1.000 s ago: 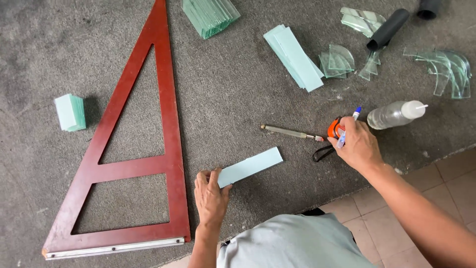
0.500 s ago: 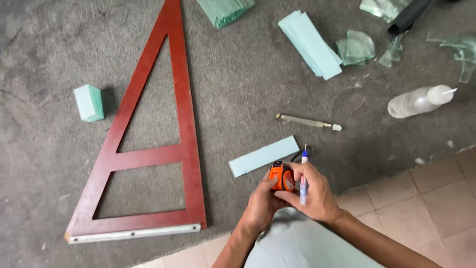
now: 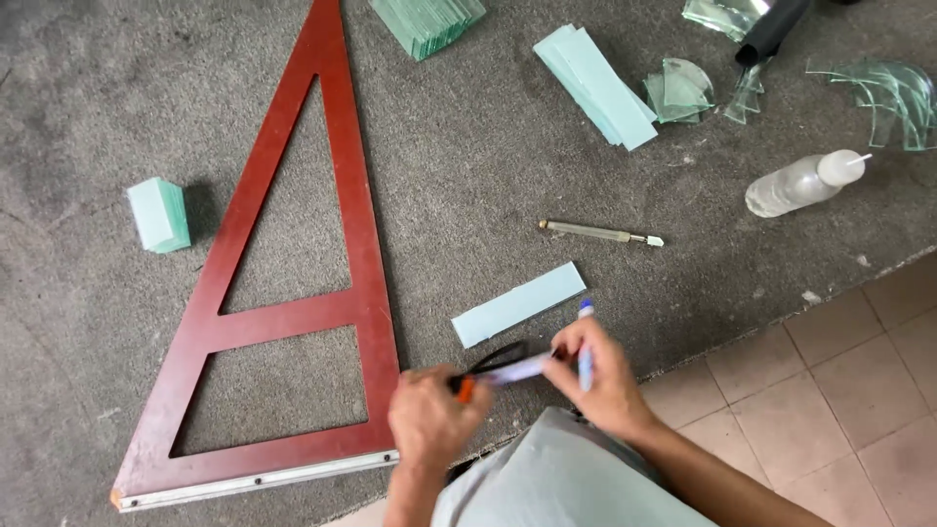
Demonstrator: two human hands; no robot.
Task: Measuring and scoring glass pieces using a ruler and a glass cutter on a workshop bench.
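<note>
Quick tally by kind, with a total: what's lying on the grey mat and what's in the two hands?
Red-brown wooden triangle frame: 1
Pale green glass, stacks and pieces: 7 (single strip, small block, long stack, top stack, three curved-shard clusters)
Glass cutter: 1
Plastic squeeze bottle: 1
Black tube: 1
Tape measure, left hand: 1
Blue marker, right hand: 1
Total: 13

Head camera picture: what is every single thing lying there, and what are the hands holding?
Triangle frame: one, red-brown wood, left on grey carpet.
Glass strip: one, pale green, just above the hands.
Glass stacks: three, pale green; small block far left, pile top, strips top centre.
Curved glass pieces: several, clear, top right.
Glass cutter: one, metal, centre.
Squeeze bottle: one, clear, right.
Tape measure: one, orange, left hand.
Marker: one, blue, right hand.
</note>
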